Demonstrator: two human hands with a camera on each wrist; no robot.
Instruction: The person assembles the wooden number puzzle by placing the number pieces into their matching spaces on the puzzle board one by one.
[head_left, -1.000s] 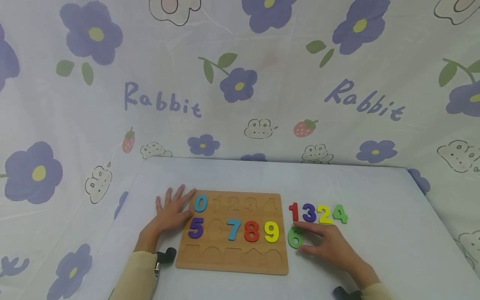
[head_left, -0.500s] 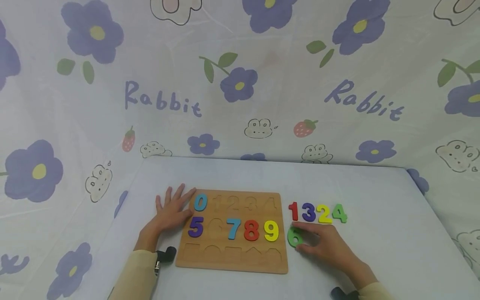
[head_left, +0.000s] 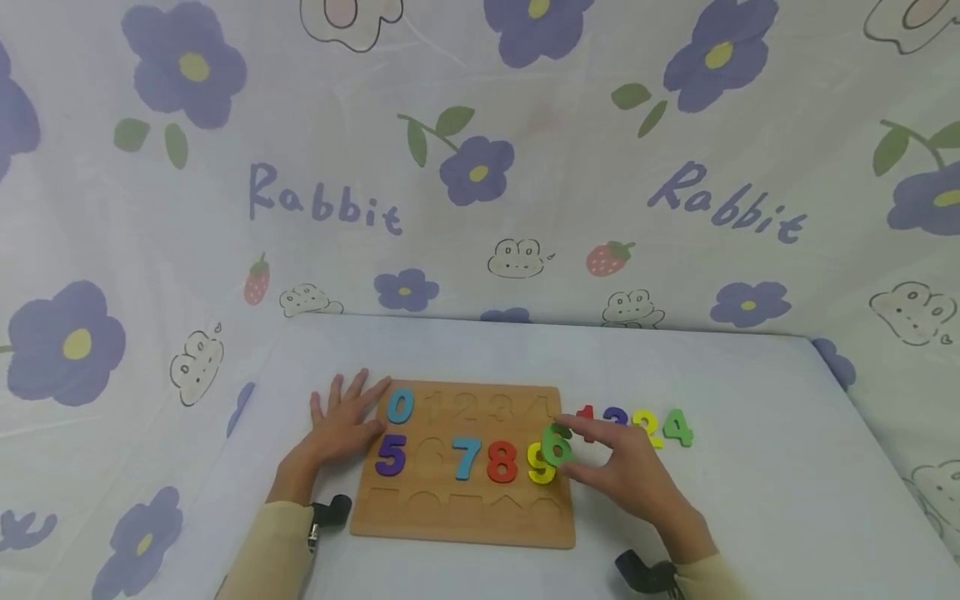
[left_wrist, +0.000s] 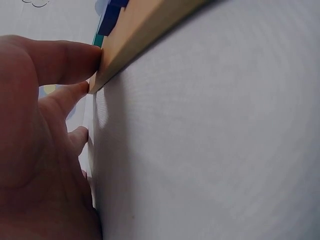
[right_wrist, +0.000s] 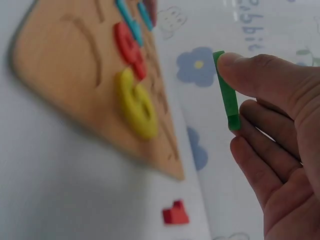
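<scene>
My right hand (head_left: 632, 465) pinches a green number 6 (head_left: 557, 447) between thumb and finger, above the right edge of the wooden number board (head_left: 465, 532). In the right wrist view the green 6 (right_wrist: 227, 92) appears edge-on, raised off the surface. It partly covers the yellow 9 (head_left: 538, 468). My left hand (head_left: 341, 429) is spread at the board's left edge, its thumb and a fingertip touching the side. Seated in the board are a blue 0 (head_left: 401, 406), a purple 5 (head_left: 392, 455), a blue 7 (head_left: 467, 458) and a red 8 (head_left: 502, 462).
Right of the board lie a red 1 (head_left: 587, 422), a purple 3 (head_left: 617, 415), a yellow 2 (head_left: 648, 427) and a green 4 (head_left: 678, 427), partly hidden by my right hand except the 4. A patterned curtain (head_left: 450, 233) hangs behind the white table (head_left: 787, 467).
The green 6 has been lifted from the table beside the board and carried left, over the board's right edge, by my right hand. My left hand has stayed in place.
</scene>
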